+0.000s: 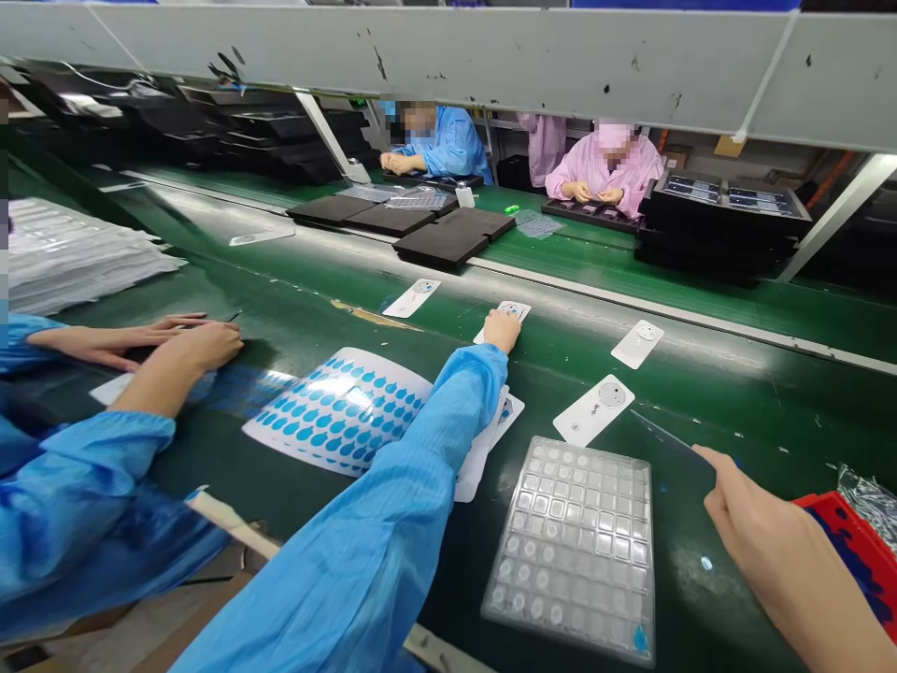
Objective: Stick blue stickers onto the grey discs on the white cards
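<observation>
My left hand [502, 330], in a blue sleeve, is reached far forward, its fingers closed at the near part of a white phone back panel [515, 307] on the green belt. Its fingertips are mostly hidden. On the right, my right hand [753, 519] grips thin pointed tweezers [662, 431], tips toward a white panel with a round camera ring [590, 411]. Below that lies a clear blister tray [575, 551] with small round parts in some pockets. A sheet of blue drop-shaped stickers [343, 411] lies left of my forearm, and more white panels [478, 463] lie partly under the sleeve.
Another white panel [637, 344] and one further left [412, 298] lie on the belt. A red bin [851, 547] stands at right. A co-worker's hands [189, 350] work at left. Black trays [455, 236] and two people are across the line, under a grey beam [448, 56].
</observation>
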A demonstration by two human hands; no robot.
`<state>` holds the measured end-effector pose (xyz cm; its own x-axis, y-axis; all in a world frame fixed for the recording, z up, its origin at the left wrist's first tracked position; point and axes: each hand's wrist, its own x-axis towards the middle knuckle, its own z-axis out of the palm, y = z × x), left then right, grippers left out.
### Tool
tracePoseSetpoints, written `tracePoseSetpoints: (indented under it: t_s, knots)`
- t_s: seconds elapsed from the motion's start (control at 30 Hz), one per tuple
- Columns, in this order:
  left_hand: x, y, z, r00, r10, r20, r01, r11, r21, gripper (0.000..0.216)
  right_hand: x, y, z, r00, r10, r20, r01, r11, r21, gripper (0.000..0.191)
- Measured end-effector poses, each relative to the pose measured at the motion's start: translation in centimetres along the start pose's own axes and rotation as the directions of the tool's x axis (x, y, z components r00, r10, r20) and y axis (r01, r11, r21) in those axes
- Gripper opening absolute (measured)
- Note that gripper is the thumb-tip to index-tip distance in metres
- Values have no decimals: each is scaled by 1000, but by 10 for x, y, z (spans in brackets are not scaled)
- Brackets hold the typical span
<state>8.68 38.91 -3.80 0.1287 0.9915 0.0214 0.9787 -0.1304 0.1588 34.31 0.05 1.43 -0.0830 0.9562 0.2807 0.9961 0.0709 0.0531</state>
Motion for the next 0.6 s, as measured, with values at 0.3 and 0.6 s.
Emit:
tracePoseSetpoints:
  t_s: [0.3,0.6]
  knots:
    - [-77,33,-18,989,87,-117,-92,995,-37,49,-37,2,-12,993,62,-100,-37,972,232,53]
    - [-244,-17,8,996,63,-69,-70,993,-99,59,-16,-51,1,930,-90,-356,137,984,112,67]
